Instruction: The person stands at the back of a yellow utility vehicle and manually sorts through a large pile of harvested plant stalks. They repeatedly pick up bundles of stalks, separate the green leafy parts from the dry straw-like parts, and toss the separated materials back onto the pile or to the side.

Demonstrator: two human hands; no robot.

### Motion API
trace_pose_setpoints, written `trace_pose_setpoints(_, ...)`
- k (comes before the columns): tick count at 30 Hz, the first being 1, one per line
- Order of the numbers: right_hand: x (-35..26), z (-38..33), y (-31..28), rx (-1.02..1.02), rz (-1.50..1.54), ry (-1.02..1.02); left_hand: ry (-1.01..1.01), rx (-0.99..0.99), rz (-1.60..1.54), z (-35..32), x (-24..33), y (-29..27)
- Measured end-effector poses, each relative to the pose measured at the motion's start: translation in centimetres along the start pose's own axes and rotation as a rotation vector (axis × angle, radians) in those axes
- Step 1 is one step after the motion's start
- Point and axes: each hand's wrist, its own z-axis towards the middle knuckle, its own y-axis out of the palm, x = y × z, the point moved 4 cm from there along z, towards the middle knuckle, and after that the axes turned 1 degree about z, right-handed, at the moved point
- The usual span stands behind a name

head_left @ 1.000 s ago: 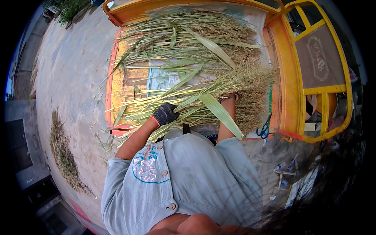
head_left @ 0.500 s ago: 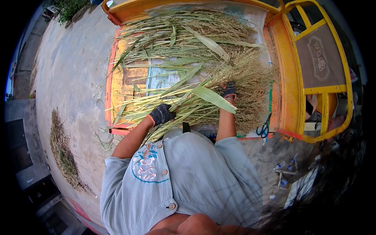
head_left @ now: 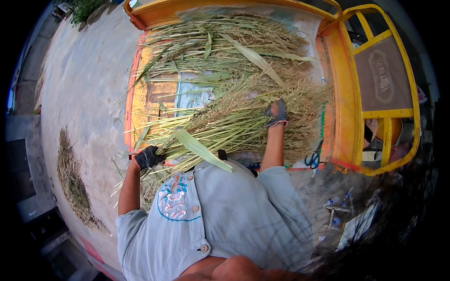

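Note:
Long green-yellow grain stalks [head_left: 220, 136] with feathery brown seed heads lie across an orange cart bed [head_left: 136, 100]. My left hand [head_left: 149, 158], in a dark knit glove, is closed around a bunch of stalk ends at the bed's near left edge. From it, the stalks slant up to the right, and a broad green leaf [head_left: 201, 149] hangs over the bed's near edge. Farther right, my gloved right hand [head_left: 277, 112] rests on the stalks near the seed heads. Its fingers point away from me and look stretched out.
Scissors [head_left: 312, 159] with dark handles hang at the bed's near right corner. A yellow metal frame [head_left: 389, 114] rises on the right. More stalks [head_left: 220, 42] cover the far bed. Dry plant debris [head_left: 75, 182] lies on the concrete floor [head_left: 89, 93] at left.
My left hand has moved left and toward me, drawing the bunch of stalks along. The broad leaf and some seed heads shifted left with it. My right hand has barely moved; its fingers look straighter.

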Motion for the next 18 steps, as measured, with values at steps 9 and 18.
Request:
trace_pose_setpoints(9,0.7,0.1,-1.8,-1.036,0.312,0.196,-0.109,0.685,-0.613,-12.0,-9.0,-9.7)
trace_pose_setpoints(18,5.4,-5.2,6.6,-0.317,-0.026,0.043,0.153,0.209,-0.596,6.6,11.0,0.2)
